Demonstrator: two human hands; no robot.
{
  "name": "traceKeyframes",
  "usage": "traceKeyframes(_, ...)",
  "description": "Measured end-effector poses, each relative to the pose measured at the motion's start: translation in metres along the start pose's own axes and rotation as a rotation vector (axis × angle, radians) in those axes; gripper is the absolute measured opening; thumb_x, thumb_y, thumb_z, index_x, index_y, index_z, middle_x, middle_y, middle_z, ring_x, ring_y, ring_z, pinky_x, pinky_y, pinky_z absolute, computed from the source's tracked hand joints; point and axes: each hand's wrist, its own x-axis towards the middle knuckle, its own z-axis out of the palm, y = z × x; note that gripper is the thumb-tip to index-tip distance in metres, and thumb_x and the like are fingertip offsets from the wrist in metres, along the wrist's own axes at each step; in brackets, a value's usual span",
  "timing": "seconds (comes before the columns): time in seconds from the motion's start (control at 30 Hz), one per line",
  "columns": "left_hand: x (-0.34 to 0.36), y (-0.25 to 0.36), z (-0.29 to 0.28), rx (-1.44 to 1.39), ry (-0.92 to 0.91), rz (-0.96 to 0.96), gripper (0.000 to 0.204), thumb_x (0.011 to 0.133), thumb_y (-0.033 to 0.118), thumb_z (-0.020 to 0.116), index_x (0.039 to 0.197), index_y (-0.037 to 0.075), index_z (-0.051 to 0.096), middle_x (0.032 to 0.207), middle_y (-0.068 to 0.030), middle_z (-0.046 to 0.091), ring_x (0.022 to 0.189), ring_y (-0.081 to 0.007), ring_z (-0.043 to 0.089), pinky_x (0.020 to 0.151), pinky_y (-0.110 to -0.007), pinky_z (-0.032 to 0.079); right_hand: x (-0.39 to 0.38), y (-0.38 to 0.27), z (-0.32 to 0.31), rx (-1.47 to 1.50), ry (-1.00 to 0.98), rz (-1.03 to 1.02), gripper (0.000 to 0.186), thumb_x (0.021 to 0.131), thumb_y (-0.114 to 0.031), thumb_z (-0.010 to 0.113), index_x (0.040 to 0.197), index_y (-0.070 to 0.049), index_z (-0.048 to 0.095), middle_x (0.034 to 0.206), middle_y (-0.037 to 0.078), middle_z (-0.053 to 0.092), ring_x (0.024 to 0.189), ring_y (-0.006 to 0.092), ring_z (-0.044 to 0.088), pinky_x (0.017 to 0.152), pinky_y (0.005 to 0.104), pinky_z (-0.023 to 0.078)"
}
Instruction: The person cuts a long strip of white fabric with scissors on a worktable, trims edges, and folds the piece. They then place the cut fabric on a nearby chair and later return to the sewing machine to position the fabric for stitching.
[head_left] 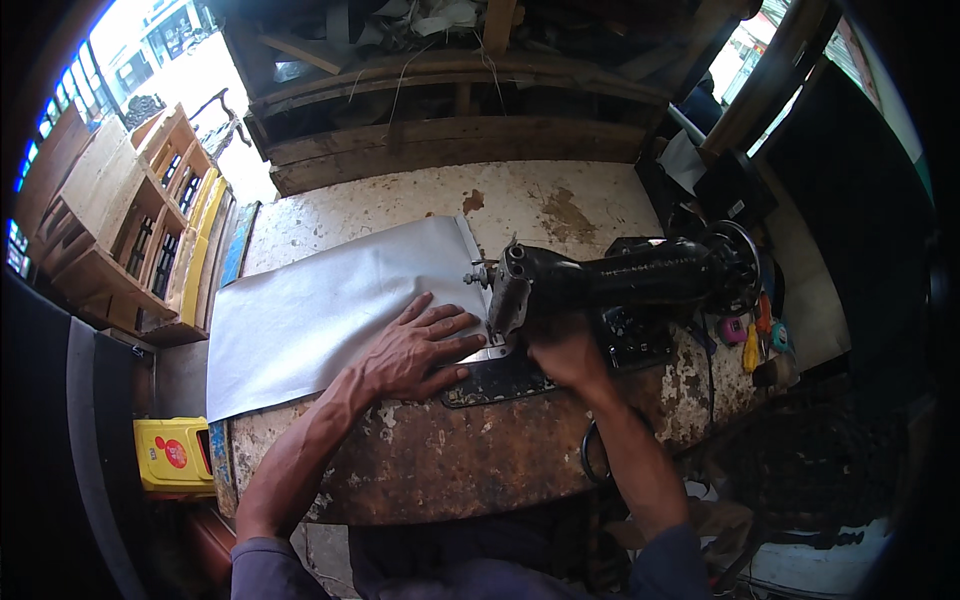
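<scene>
A black sewing machine (610,280) stands on the worn table, its handwheel at the right and its needle end toward the middle. A large silvery-grey sheet (310,310) of fabric-like material lies flat to its left, with its right edge by the needle end. My left hand (425,345) rests palm down on the sheet, fingers spread, just left of the needle area. Below the machine's arm, my right hand (565,350) is close to the machine bed (500,385); it is smeared by motion and its fingers are partly hidden, so any hold cannot be made out.
Peeling, stained table (430,450) underneath. A black ring-shaped handle (594,452) sits at the front edge. Small tools, including a yellow-handled one (751,348), lie right of the machine. Wooden shelving (450,100) closes the back; a wooden rack (140,220) and yellow container (172,455) stand left.
</scene>
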Motion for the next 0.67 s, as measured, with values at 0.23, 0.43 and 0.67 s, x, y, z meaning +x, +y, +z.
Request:
traceKeyframes(0.23,0.002,-0.001,-0.005,-0.020,-0.019,0.001,0.048,0.104,0.046,0.055,0.145,0.021,0.062,0.158,-0.0111,0.050,0.150,-0.0335,0.040,0.129,-0.061,0.017,0.054,0.030,0.019,-0.061,0.269,-0.306,0.032,0.094,-0.016,0.066,0.124,-0.005,0.064,0.106,0.014,0.071,0.095,0.0328,0.070,0.083,0.0492,0.053)
traceKeyframes(0.43,0.003,-0.002,-0.005,-0.004,-0.033,0.015,0.048,0.104,0.045,0.055,0.145,0.021,0.062,0.157,-0.0109,0.051,0.150,-0.0342,0.041,0.129,-0.063,0.017,0.047,0.029,0.020,-0.413,0.307,-0.438,0.039,0.093,-0.008,0.062,0.133,-0.008,0.061,0.129,0.019,0.064,0.123,0.0361,0.059,0.104,0.0491,0.047)
traceKeyframes(0.67,0.003,-0.004,0.000,-0.021,-0.008,-0.011,0.051,0.104,0.047,0.056,0.147,0.020,0.061,0.156,-0.0121,0.052,0.150,-0.0348,0.041,0.128,-0.064,0.016,0.048,0.023,0.017,-0.369,0.328,-0.430,0.040,0.089,-0.009,0.065,0.129,-0.009,0.063,0.127,0.019,0.064,0.123,0.0399,0.059,0.105,0.0520,0.046)
